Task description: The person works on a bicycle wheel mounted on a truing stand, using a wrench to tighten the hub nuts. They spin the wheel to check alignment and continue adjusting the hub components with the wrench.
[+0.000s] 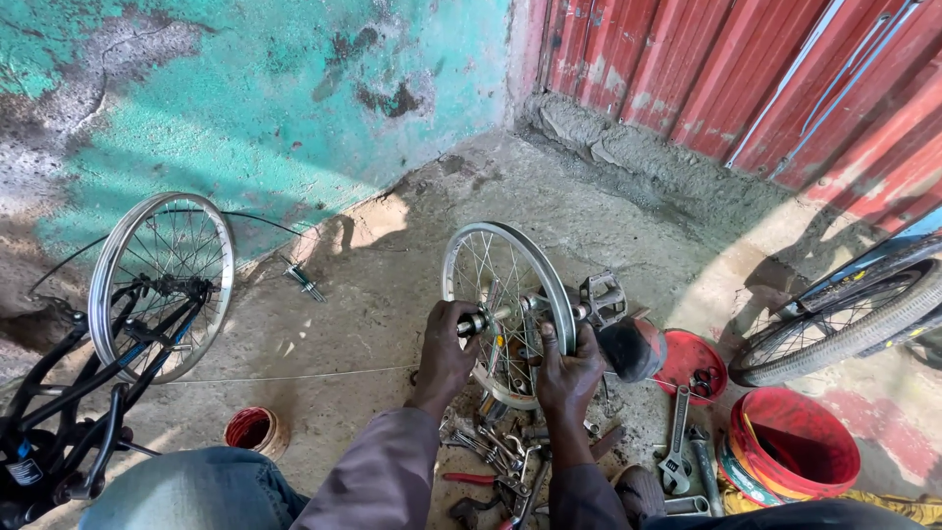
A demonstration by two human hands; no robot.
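Far to my left a bare rim [162, 285] leans by the wall. My left hand [446, 348] grips the axle [481, 321] of the small spoked wheel [505, 309]; my right hand [569, 368] clasps its rim. Beyond my right sits a red bucket [790, 447].

Light: bright daylight, strongest on the right.
Shadows: broad, hard-edged shade across the concrete floor [392, 294]; sunlit patches by the red metal wall [746, 88].
Focus: sharp throughout, no motion blur.
Distortion: wide-angle bending at the edges.
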